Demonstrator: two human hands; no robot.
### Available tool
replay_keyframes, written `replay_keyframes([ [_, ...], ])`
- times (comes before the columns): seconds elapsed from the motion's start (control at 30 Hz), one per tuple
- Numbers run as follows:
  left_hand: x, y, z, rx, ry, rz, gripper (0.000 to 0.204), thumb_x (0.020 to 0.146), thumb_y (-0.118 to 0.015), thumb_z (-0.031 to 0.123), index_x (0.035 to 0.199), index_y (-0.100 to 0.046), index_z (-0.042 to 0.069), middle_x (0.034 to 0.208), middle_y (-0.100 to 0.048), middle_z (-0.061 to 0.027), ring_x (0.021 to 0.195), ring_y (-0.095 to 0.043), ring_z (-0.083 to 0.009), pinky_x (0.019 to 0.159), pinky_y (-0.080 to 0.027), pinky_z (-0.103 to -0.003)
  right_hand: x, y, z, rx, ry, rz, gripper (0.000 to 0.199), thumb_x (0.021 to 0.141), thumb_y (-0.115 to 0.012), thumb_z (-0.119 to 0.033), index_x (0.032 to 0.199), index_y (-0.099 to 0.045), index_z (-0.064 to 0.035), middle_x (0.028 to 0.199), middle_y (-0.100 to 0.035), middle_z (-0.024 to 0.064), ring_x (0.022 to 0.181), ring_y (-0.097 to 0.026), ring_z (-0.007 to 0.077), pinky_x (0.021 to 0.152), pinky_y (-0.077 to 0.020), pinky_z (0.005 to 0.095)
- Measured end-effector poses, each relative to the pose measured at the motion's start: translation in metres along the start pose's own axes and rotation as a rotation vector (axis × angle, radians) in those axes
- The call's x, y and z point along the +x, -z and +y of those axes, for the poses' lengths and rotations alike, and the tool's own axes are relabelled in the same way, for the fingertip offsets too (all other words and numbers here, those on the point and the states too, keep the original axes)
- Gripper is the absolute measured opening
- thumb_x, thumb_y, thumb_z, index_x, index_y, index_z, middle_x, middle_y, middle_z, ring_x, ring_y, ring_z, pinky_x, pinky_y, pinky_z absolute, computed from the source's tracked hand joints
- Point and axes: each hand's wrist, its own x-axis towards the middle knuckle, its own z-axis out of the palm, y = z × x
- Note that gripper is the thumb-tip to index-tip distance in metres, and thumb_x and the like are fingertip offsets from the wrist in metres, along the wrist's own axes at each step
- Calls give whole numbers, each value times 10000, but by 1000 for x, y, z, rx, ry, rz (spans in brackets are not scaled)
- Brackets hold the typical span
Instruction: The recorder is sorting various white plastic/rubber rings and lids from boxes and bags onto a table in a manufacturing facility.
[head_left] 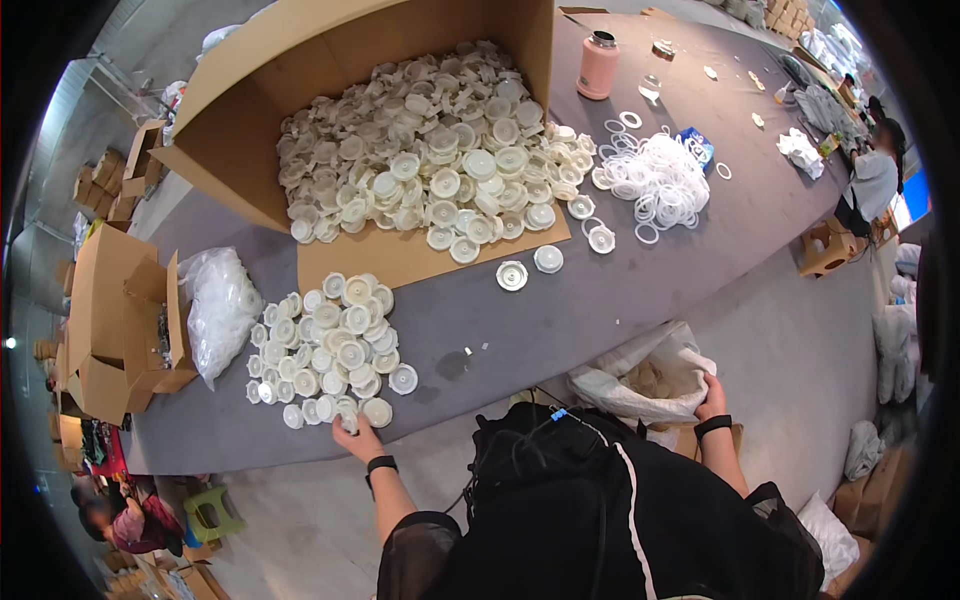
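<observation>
Left hand [358, 437] touches white caps [330, 350] (right hand [712, 398] grips bag [640, 385]).

Upper centre: large open cardboard box [300, 90] spilling white caps. Upper right: pink bottle [597, 65], heap of white rings [660, 180]. Left: clear plastic bag [222, 310], smaller cartons [120, 320].

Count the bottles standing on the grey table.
2. A pink bottle stands at the far edge, beside the big cardboard box; a clear bottle stands just right of it. Others may be hidden behind the box.
</observation>
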Motion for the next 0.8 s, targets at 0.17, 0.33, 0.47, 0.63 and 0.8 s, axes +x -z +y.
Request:
replay_keyframes([
  [0.17, -49, -37, 68, 70, 0, 44, 612, 641, -684, 162, 1173, -402, 51, 1230, -248, -262, 1145, -264, -388, 946, -251, -433, -4, -3, 0, -21, -5, -10, 332, 805, -449, -188, 1089, -480, -19, 1068, -539, 150, 974, -513, 305, 875, -399, 418],
  [0.33, -54, -63, 64, 96, -89, 69, 633, 649, -682, 150, 1207, -389, 84, 1233, -203, -312, 1160, -232, -421, 946, -247, -445, 2, 0, -1, -54, -27, -40, 332, 830, -412, -191, 1109, -458, -16, 1095, -520, 154, 998, -499, 304, 894, -387, 415],
  [0.47, -53, -60, 74, 42, -143, -10, 572, 643, -647, 81, 1171, -427, 79, 1238, -225, -279, 1154, -255, -405, 945, -259, -431, -4, -10, -4, -69, -34, -71, 339, 825, -418, -191, 1112, -455, -16, 1096, -518, 158, 1003, -496, 307, 898, -383, 420],
  [0.63, -52, -47, 72, 46, -172, 8, 508, 611, -643, 41, 1093, -482, 54, 1187, -279, -231, 1091, -330, -371, 915, -301, -422, 5, -1, -3, -51, -25, -42, 331, 808, -446, -188, 1097, -483, -31, 1071, -537, 148, 971, -518, 299, 860, -412, 415],
  [0.8, -41, -47, 51, 51, -248, 50, 460, 609, -657, 55, 1042, -502, 47, 1138, -342, -205, 1034, -387, -355, 877, -341, -421, 5, 0, -1, -10, -28, -28, 329, 810, -443, -189, 1096, -483, -30, 1069, -537, 150, 965, -519, 301, 860, -411, 414],
])
